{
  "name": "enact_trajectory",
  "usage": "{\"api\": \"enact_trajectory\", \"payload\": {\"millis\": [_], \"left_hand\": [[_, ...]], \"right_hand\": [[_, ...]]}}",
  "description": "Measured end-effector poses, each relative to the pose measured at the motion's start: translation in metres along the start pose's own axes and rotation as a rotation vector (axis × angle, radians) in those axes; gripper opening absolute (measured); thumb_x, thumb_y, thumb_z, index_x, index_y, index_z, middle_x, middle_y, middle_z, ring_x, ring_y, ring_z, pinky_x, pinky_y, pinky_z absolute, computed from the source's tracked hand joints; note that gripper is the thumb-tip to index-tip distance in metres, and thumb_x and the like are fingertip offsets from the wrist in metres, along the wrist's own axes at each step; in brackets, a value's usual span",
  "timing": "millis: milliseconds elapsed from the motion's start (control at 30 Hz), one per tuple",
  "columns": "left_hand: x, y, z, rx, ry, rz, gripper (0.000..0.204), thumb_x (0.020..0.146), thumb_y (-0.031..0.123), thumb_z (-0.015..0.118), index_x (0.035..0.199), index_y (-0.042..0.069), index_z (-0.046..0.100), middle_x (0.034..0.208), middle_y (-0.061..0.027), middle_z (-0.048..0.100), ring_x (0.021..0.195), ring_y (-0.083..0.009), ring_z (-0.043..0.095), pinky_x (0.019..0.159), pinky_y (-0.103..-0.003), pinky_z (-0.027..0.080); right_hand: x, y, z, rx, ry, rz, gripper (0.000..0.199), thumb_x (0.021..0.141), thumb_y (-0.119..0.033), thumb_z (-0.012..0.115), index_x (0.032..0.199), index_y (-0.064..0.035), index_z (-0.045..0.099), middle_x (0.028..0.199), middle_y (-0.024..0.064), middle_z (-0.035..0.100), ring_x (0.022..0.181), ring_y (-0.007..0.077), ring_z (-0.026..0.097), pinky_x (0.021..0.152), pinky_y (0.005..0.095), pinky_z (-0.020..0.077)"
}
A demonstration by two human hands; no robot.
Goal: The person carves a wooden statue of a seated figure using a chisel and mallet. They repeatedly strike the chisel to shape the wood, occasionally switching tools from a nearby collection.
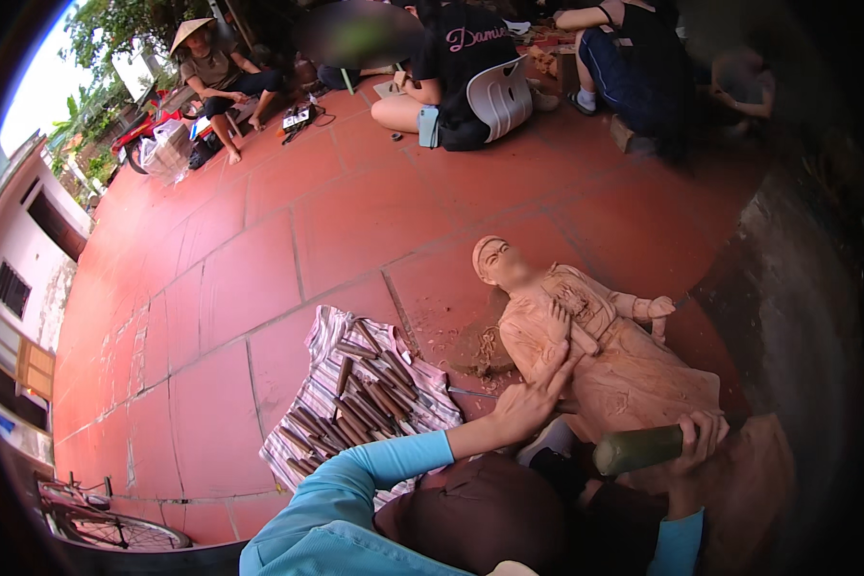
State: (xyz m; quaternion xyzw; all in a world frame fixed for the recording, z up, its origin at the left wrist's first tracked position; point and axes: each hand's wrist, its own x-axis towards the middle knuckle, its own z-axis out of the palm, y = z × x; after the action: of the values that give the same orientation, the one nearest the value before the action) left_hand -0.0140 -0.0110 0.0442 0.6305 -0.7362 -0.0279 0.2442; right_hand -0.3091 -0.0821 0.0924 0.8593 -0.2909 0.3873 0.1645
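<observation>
A carved wooden figure [634,370] in a robe lies on its back in front of me at the right, its head toward the far side. My left hand [533,396] is at its side, index and middle fingers stretched onto the wood. A thin chisel [472,392] passes through that hand, its metal shaft showing on the left; the curled fingers are partly hidden. My right hand [703,444] is closed round one end of a dark green cylindrical mallet [638,449], held level over the figure's lower part. Several brown-handled chisels [360,408] lie on a striped cloth [307,384] at left.
Wood shavings [437,350] and a round wooden block [480,348] lie by the figure's head on red floor tiles [259,259]. Farther off sit several people, one by a white chair [499,99]. A power strip [300,118] lies at the back; a bicycle [115,523] is at lower left.
</observation>
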Motion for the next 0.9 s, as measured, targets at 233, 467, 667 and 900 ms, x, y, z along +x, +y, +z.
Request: {"api": "enact_trajectory", "payload": {"millis": [233,467,667,900], "left_hand": [[-0.012,-0.015,0.051,0.090,-0.040,-0.060,0.083,0.080,0.015,0.061,0.150,0.003,0.018,0.154,-0.0273,0.013,0.063,-0.0348,0.066,0.051,-0.037,0.054],[-0.021,-0.019,0.041,-0.027,-0.167,-0.004,0.079,0.074,0.019,0.074,0.142,0.015,0.033,0.154,-0.0249,0.015,0.077,-0.0468,0.065,0.061,-0.049,0.056],[-0.026,-0.036,0.014,-0.003,-0.256,0.102,0.048,0.074,0.017,0.074,0.120,0.014,0.058,0.151,-0.0239,0.026,0.078,-0.0446,0.065,0.063,-0.048,0.055],[-0.009,-0.043,-0.009,-0.301,-0.188,0.254,0.021,0.078,0.008,0.071,0.098,0.005,0.068,0.099,-0.0222,0.065,0.066,-0.0387,0.065,0.060,-0.041,0.051]], "right_hand": [[-0.003,0.009,0.032,-0.011,-0.153,0.007,0.045,0.074,-0.010,0.061,0.116,-0.0243,0.059,0.087,0.0055,0.053,0.083,0.0244,0.056,0.081,0.0442,0.0393],[-0.033,0.012,0.043,-0.101,-0.107,-0.033,0.045,0.068,-0.017,0.064,0.113,-0.0259,0.064,0.083,0.0049,0.052,0.082,0.0228,0.054,0.077,0.0414,0.0389],[-0.036,0.004,0.046,-0.110,-0.050,-0.035,0.047,0.066,-0.019,0.066,0.112,-0.0258,0.064,0.085,0.0052,0.053,0.083,0.0231,0.056,0.075,0.0407,0.0396],[-0.038,0.006,0.049,-0.084,-0.052,-0.021,0.042,0.062,-0.018,0.068,0.104,-0.0209,0.064,0.088,0.0031,0.055,0.088,0.0232,0.057,0.078,0.0419,0.0411]]}}
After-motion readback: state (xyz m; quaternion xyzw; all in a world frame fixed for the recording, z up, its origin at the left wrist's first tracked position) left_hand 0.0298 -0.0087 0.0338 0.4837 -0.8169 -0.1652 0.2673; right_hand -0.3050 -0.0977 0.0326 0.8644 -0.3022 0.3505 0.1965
